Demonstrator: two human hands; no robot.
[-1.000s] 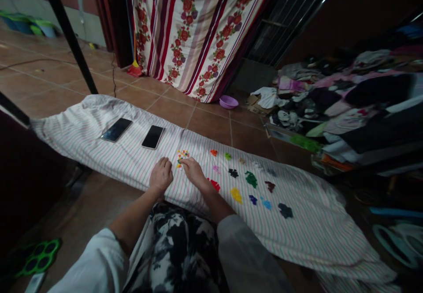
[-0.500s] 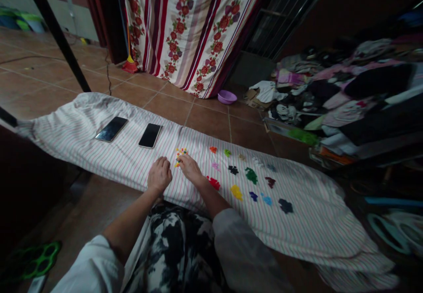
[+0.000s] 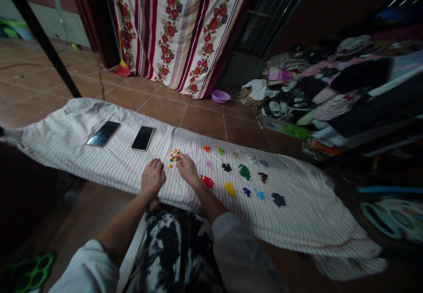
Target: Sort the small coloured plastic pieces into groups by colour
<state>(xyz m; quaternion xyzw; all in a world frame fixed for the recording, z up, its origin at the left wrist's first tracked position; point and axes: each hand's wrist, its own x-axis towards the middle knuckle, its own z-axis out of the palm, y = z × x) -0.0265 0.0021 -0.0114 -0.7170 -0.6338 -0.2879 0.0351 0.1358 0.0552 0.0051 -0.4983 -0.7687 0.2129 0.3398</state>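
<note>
My left hand rests knuckles up on a striped cloth, its fingers curled under. My right hand lies beside it with fingertips pinched at the edge of a small mixed pile of coloured bits. What those fingers hold is too small to see. To the right, sorted little heaps lie on the cloth: red, yellow, green, black and dark blue.
Two phones lie on the cloth to the left. A flowered curtain hangs behind, with a purple bowl at its foot. Clothes are piled at the right. A black pole slants at left.
The view has shifted a little; both hands stay at the mixed pile, with the right fingertips still working at its edge.
</note>
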